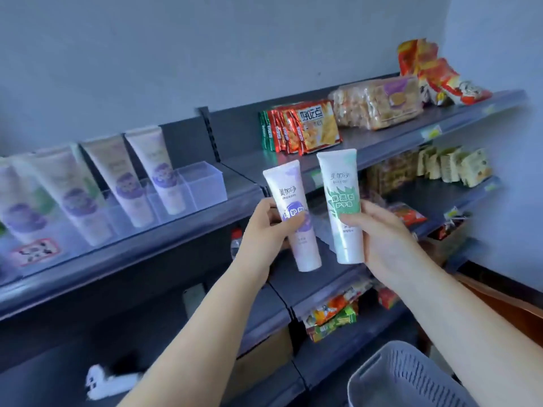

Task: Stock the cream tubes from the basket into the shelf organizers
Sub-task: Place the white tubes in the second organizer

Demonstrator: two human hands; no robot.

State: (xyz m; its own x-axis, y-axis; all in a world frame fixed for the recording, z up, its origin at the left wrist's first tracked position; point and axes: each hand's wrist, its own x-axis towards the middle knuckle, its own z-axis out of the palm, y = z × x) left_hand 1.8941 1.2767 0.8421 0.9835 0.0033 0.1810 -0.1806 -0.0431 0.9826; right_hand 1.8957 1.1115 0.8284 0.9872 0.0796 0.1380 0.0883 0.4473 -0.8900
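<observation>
Two bare forearms enter from bottom edge, no sleeves visible up to frame edge. Left hand (264, 227) and right hand (385, 239): no gloves, rings, watch or wristband. Nails short, unpainted where visible. No markings seen on arms.

a small shop. dark metal shelves (382, 142) with price-tag strips along their front edges carry rows of packaged snacks (305, 127) and biscuit packs (379, 102). near the left shelf's front edge, clear organizers (202, 183) hold identical cream tubes (158, 168) standing in a row, like goods on display.
</observation>
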